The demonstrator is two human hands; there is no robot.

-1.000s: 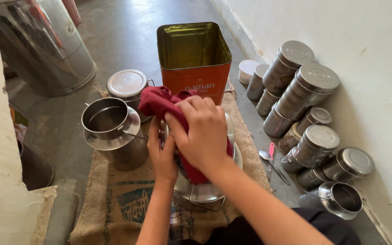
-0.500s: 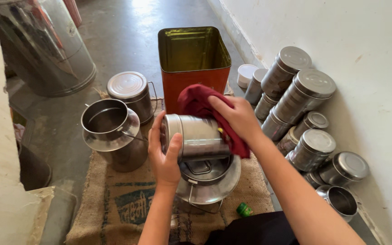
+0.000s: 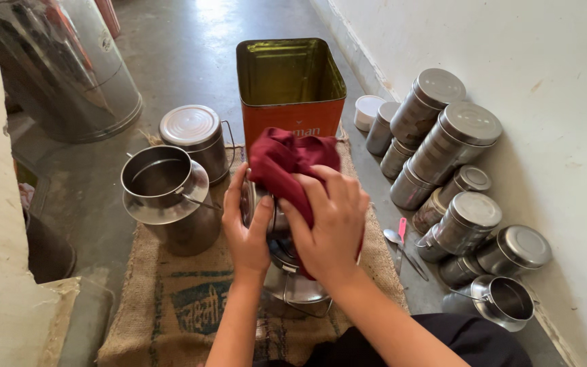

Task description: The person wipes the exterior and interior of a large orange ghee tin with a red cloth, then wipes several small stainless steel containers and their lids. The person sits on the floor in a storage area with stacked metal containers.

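My left hand [image 3: 247, 228] grips the side of a small steel container [image 3: 261, 212] held over a larger steel pot [image 3: 293, 284] that stands on a burlap sack [image 3: 171, 306]. My right hand [image 3: 331, 221] presses a dark red cloth [image 3: 287, 160] over the top and front of that container. The cloth covers most of it, so only a strip of steel shows between my hands.
An open steel milk can [image 3: 164, 197] and a lidded steel can [image 3: 195, 139] stand left on the sack. A square orange tin [image 3: 290, 95] stands behind. Several lidded steel canisters [image 3: 453, 146] lie stacked along the right wall, with a spoon [image 3: 402, 248] beside them. A large steel drum [image 3: 62, 68] is far left.
The container was lying on its side with the cloth at its right end. My right hand has since come back over it, and the cloth again covers its top.
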